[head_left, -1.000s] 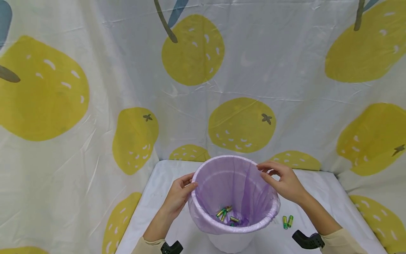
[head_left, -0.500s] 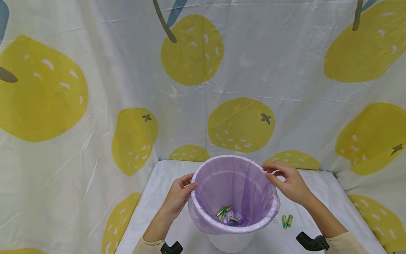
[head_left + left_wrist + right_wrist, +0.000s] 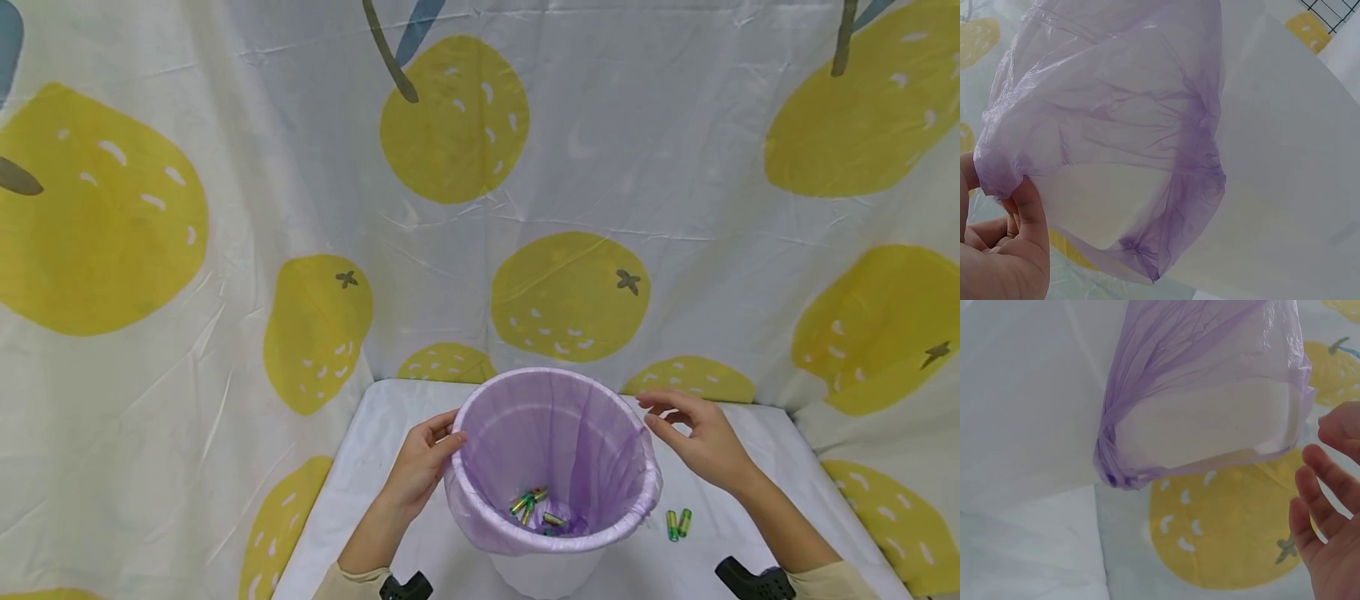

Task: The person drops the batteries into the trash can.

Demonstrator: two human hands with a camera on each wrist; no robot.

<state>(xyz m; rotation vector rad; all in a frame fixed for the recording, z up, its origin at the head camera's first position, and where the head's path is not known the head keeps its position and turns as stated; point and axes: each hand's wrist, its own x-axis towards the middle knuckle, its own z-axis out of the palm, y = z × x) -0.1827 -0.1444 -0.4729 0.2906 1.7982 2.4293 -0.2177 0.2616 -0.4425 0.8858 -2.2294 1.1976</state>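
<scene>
A white bin stands on the table, lined with a thin purple garbage bag folded over its rim. My left hand grips the bin's left rim, thumb inside and fingers outside; in the left wrist view its fingers hold the bag-covered edge. My right hand is in the air just right of the rim, fingers loosely bent and holding nothing. The right wrist view shows that hand's fingers apart from the bag's hanging edge. Several green-and-gold batteries lie at the bottom inside the bag.
Two more green-and-gold batteries lie side by side on the white tabletop, right of the bin. A curtain printed with yellow fruit hangs behind the table and at both sides. A black wire grid shows in the left wrist view's corner.
My right hand has left the rim and moved right, away from the bin. My left hand keeps its grip on the left rim, and the bin has stayed put.
</scene>
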